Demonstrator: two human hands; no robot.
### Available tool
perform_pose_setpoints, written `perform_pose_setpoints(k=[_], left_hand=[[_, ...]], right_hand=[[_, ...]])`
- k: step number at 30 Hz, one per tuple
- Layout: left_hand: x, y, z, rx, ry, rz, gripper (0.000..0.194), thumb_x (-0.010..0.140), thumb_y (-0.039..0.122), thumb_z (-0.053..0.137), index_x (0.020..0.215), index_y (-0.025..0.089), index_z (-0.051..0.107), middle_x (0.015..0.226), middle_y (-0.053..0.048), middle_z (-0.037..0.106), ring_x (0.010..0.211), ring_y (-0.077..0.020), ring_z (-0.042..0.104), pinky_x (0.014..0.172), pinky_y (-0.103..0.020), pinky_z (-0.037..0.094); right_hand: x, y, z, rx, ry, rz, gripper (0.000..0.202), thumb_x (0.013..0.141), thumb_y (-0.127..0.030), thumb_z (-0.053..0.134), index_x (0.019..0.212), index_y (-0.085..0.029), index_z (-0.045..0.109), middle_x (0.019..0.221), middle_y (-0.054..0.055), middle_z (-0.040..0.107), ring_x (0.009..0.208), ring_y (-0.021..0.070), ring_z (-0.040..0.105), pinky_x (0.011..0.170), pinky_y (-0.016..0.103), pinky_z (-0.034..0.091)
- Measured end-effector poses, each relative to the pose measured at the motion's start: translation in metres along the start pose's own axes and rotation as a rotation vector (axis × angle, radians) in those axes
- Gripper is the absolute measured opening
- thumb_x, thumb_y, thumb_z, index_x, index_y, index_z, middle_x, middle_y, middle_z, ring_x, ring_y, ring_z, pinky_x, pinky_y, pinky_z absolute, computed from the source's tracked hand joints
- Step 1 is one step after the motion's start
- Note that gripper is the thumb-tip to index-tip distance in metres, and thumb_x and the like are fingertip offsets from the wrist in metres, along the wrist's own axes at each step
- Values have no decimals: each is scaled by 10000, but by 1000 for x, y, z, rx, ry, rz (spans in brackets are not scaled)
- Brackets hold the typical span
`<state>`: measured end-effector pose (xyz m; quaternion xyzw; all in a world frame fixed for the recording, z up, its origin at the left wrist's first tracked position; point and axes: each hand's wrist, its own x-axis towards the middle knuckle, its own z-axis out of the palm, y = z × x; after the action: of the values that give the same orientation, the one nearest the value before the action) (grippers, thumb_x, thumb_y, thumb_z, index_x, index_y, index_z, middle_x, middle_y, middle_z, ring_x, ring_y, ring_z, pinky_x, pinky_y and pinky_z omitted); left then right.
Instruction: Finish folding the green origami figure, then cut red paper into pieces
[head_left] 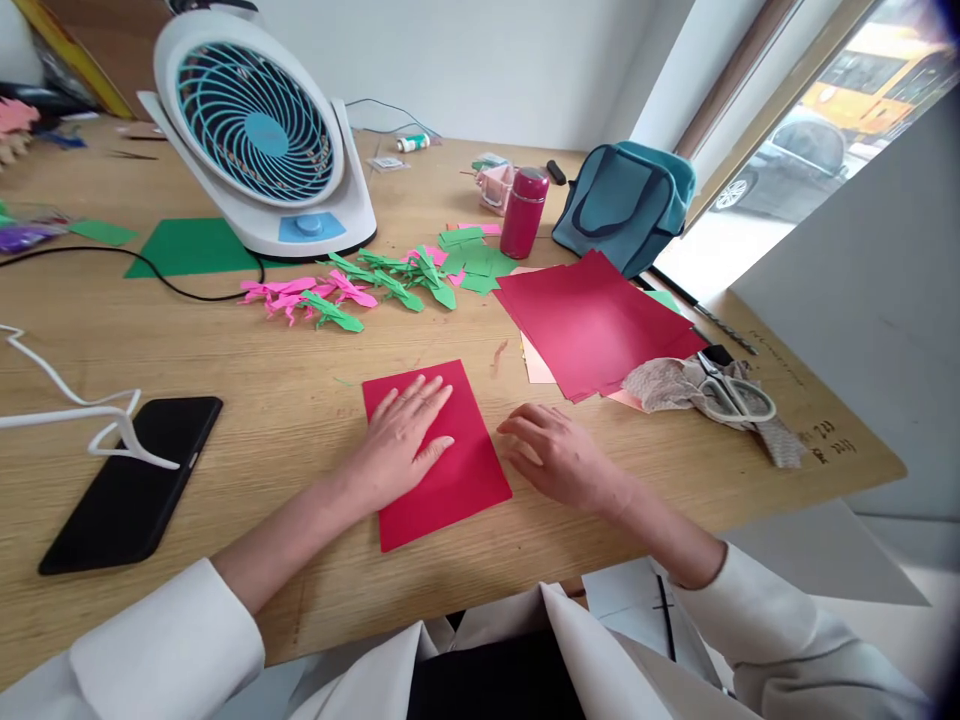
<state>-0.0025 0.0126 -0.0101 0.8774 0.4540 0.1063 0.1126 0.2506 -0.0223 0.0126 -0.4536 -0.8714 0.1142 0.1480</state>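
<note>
A red sheet of paper (466,450), apparently folded, lies on the wooden table in front of me. Flat on its upper left part rests my left hand (405,440), fingers stretched out and thumb apart. Just beyond the paper's right edge is my right hand (551,455), with loosely bent fingers, slightly apart, and nothing visible in them. Its palm side is hidden. Farther right, a stack of larger red sheets (600,325) lies over some pale pink paper (537,362).
Pink and green folded paper figures (390,280) lie behind the paper. Scissors (739,395) sit on a crumpled wrapping at right. A fan (262,130), red flask (523,215) and blue bag (626,205) stand behind; a black phone (142,490) lies left beside a white cable (67,415).
</note>
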Motion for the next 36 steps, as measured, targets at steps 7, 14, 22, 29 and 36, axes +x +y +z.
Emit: perform_pose_setpoints(k=[7, 14, 22, 29, 36], left_hand=[[13, -26, 11, 177, -28, -92, 681, 954, 499, 423, 1521, 139, 310, 1622, -153, 215, 1493, -358, 182, 1164, -598, 213], [34, -44, 8, 189, 16, -218, 626, 972, 461, 388, 1503, 132, 344, 1597, -166, 281, 1466, -379, 250, 1128, -646, 237], [27, -59, 9, 63, 245, -178, 461, 984, 350, 384, 1385, 158, 507, 1497, -136, 472, 1428, -300, 360, 1156, -570, 251], [25, -61, 2, -108, 359, -85, 324, 977, 278, 437, 1221, 180, 625, 1335, -110, 621, 1336, -262, 489, 1124, -515, 351], [24, -61, -6, -349, 505, -42, 242, 966, 216, 468, 1071, 199, 685, 1148, -68, 701, 1180, -224, 603, 1046, -439, 457]], right_hand=[[-29, -35, 20, -7, -157, -193, 490, 954, -414, 524, 1359, -138, 503, 1469, 168, 465, 1331, 317, 427, 1084, 482, 388], [0, -11, 23, -124, -137, -230, 493, 977, -320, 489, 1411, -90, 451, 1519, 176, 412, 1407, 311, 359, 1144, 462, 354], [46, 2, 30, -161, -12, -385, 255, 993, -230, 465, 1165, -112, 610, 1257, 182, 625, 1136, 269, 602, 906, 405, 535], [46, 12, 38, 41, 106, -377, 207, 984, -217, 495, 1090, -134, 652, 1175, 148, 695, 1108, 249, 644, 895, 392, 555], [45, 18, 36, 346, 198, -203, 217, 963, -130, 503, 1120, -154, 651, 1095, 119, 714, 1043, 205, 661, 908, 358, 560]])
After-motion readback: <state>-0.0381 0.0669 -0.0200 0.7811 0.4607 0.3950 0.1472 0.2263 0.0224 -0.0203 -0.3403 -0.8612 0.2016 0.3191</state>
